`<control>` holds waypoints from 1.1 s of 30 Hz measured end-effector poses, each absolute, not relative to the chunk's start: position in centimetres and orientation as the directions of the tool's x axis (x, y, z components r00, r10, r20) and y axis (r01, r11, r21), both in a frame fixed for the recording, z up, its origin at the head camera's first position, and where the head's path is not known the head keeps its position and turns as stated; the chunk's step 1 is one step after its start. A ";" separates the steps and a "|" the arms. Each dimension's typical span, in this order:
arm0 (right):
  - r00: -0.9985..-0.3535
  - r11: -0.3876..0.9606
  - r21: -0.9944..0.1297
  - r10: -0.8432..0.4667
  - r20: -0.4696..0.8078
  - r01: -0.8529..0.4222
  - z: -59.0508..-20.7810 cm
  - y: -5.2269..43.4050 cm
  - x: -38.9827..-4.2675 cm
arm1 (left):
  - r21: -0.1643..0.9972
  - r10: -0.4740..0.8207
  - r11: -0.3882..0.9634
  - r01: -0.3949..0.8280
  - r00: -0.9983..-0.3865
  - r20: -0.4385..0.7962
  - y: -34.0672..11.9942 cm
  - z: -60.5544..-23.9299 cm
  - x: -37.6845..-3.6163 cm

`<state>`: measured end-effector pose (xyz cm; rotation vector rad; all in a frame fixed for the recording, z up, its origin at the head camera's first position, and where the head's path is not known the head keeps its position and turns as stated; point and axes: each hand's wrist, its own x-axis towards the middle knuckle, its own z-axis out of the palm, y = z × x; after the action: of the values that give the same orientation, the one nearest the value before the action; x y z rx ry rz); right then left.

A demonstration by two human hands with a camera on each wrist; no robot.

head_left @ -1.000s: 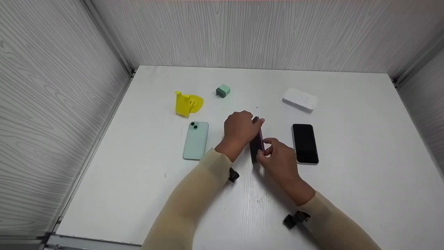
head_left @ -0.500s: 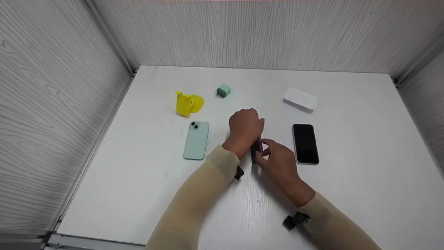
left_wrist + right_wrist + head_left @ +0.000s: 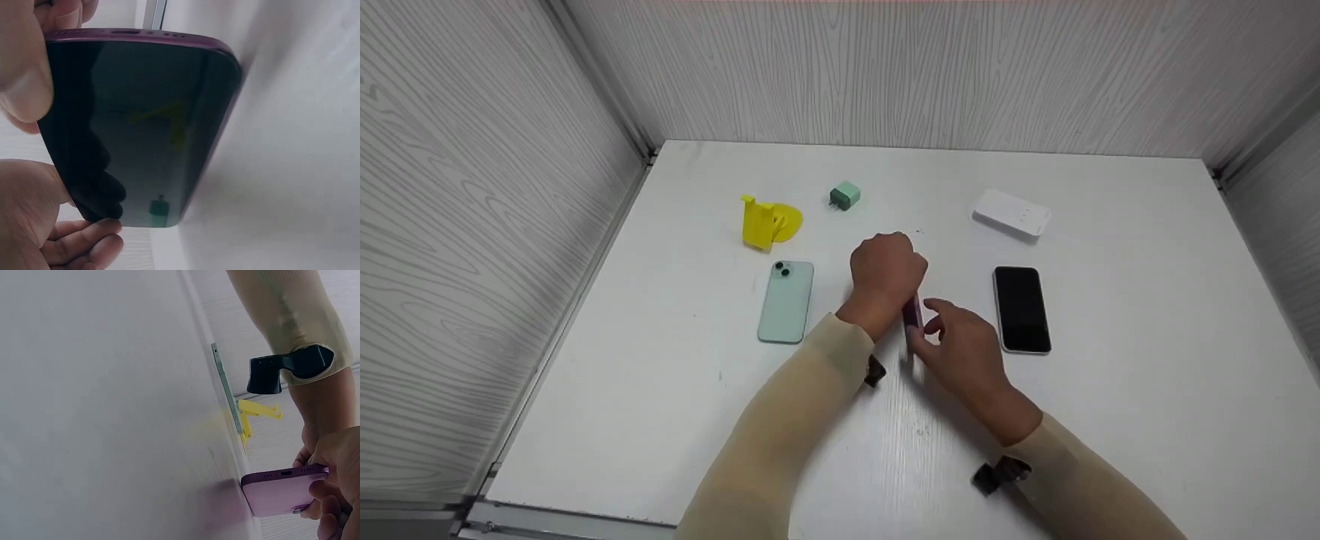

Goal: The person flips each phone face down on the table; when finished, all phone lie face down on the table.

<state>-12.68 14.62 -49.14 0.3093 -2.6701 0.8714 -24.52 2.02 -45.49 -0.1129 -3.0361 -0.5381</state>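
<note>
A purple smartphone (image 3: pixel 913 315) stands on its long edge near the middle of the white table, its black screen facing left. My right hand (image 3: pixel 964 349) pinches its near end, with the thumb on the screen side. The left hand (image 3: pixel 885 270) curls over the far end and hides it in the head view. In the left wrist view the dark screen (image 3: pixel 152 118) shows reflections, and the left fingers (image 3: pixel 90 242) bend at the phone's far end. The right wrist view shows the purple back (image 3: pixel 281 495) and the charging-port edge, with my right fingers against the back.
Left of the hands lies a mint-green phone (image 3: pixel 785 304), camera side up. Behind it are a yellow phone stand (image 3: pixel 765 225) and a green plug adapter (image 3: pixel 845 195). A white power bank-like block (image 3: pixel 1011 214) and a black-screened phone (image 3: pixel 1021 309) lie right.
My left hand has shifted slightly right and turned over the phone's far end, covering more of it. The right hand keeps its pinch at the near end, almost in place.
</note>
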 end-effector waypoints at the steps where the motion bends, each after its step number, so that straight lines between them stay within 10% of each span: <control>1: -0.929 0.790 -0.538 -0.107 0.354 -0.296 -49.1 14.6 -12.7 | 0.355 0.056 0.931 0.082 -0.995 0.083 1.9 -45.5 -24.5; 33: -0.987 0.765 -0.644 -0.108 -0.118 -0.007 -49.9 16.8 -14.9 | 0.903 -0.144 0.423 -0.080 -0.989 -0.021 -0.1 -49.0 -23.3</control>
<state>-14.94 16.81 -49.93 0.1006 -3.0891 1.1258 -23.25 -0.10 -48.99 0.2049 -2.5994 -1.6439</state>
